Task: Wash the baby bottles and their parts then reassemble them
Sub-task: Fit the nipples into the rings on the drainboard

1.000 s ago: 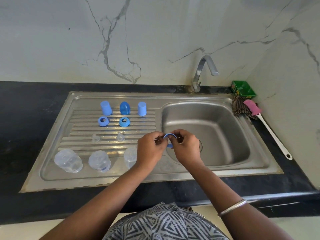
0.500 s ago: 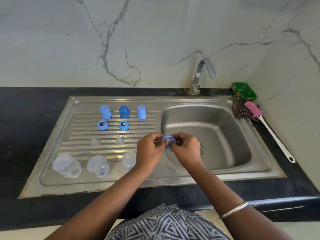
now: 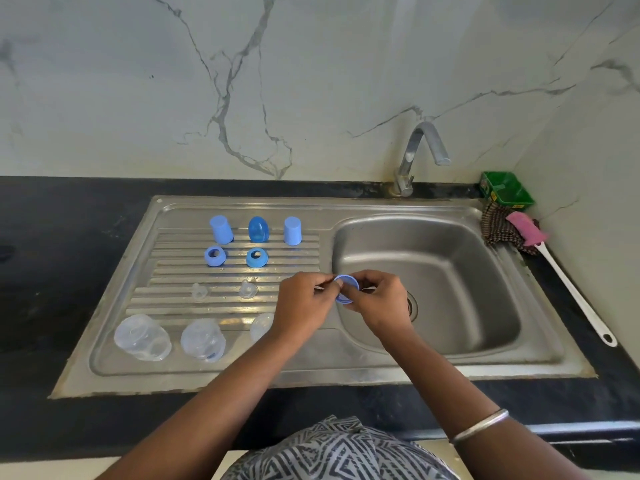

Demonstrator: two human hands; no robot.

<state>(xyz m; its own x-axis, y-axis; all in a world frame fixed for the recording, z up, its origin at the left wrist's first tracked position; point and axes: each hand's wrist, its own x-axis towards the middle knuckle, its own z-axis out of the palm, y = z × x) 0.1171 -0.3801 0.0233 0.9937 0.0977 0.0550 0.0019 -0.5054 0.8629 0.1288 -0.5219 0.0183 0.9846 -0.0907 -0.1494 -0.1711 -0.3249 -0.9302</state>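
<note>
Right over the near-left edge of the stainless steel sink basin (image 3: 450, 271), both hands met around one small pale blue plastic collar ring (image 3: 347, 288). The left hand (image 3: 302, 306) pinched its left rim, grip clamped on the ring, and the right hand (image 3: 379, 304) pinched the right rim the same way, fingers curled round it. The ring was held tilted above the basin, touching nothing but fingers.

On the ribbed steel draining board (image 3: 173, 271) the other parts stood in rows. At the back were two pale blue cylindrical caps (image 3: 221, 229) (image 3: 292, 230) with a darker blue domed cap (image 3: 258, 229) between them. In front of those lay two more blue collar rings (image 3: 215, 256) (image 3: 256, 257). Next came two clear silicone teats (image 3: 200, 292) (image 3: 248, 289), well apart from each other. Nearest the person stood three clear plastic bottles (image 3: 142, 337) (image 3: 203, 340) (image 3: 261, 326), the third partly hidden behind the left wrist.

A pink-headed brush with a white handle (image 3: 568, 282) lay on the black worktop (image 3: 52, 254) to the right of the sink.
</note>
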